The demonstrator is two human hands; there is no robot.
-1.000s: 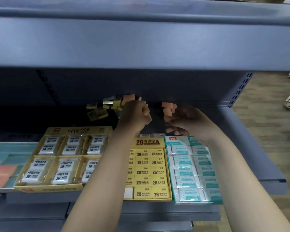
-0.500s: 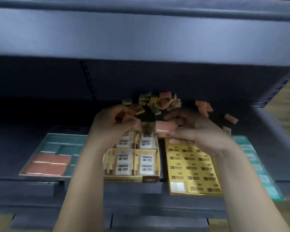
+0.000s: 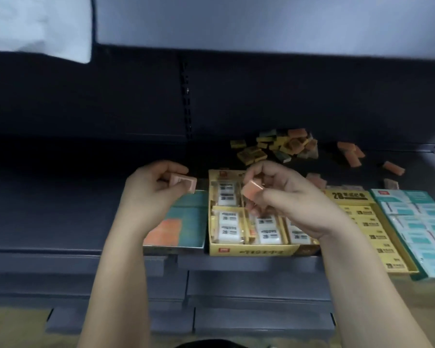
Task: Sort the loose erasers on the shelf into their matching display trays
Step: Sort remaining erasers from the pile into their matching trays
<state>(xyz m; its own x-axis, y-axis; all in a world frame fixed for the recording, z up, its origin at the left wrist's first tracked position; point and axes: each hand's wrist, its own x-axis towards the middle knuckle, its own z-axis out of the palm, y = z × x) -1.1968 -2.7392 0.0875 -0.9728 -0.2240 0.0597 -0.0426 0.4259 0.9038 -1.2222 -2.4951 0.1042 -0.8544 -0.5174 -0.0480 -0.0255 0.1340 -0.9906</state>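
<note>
The left grip [image 3: 151,194] is curled round a pink eraser [image 3: 183,185], thumb on top, and holds it over the back edge of a teal tray [image 3: 186,204]. The right grip [image 3: 294,204] pinches an orange eraser [image 3: 252,191] between thumb and fingertips, above the back half of a yellow tray [image 3: 251,251]. The two erasers are near each other but apart.

The teal tray sits at the shelf's front edge with a block of orange erasers [image 3: 163,232] in its front left corner. The yellow tray, just beside it on the right, holds wrapped white erasers [image 3: 226,194] in compartments. Further right along the front edge come a yellow 2B tray [image 3: 349,197] and a teal-and-white tray [image 3: 387,194], side by side and touching.

Toward the back edge of the shelf [image 3: 60,209] lies a loose pile [image 3: 284,146] of yellow, green and orange erasers, with scattered orange ones [image 3: 349,153] to its right.

The shelf is dark grey-blue metal with a shadowed back panel [image 3: 286,96] carrying a slotted upright. A paler upper shelf [image 3: 261,21] overhangs it. Below the front edge run lower ledges [image 3: 249,285], then a tan floor [image 3: 0,332].
</note>
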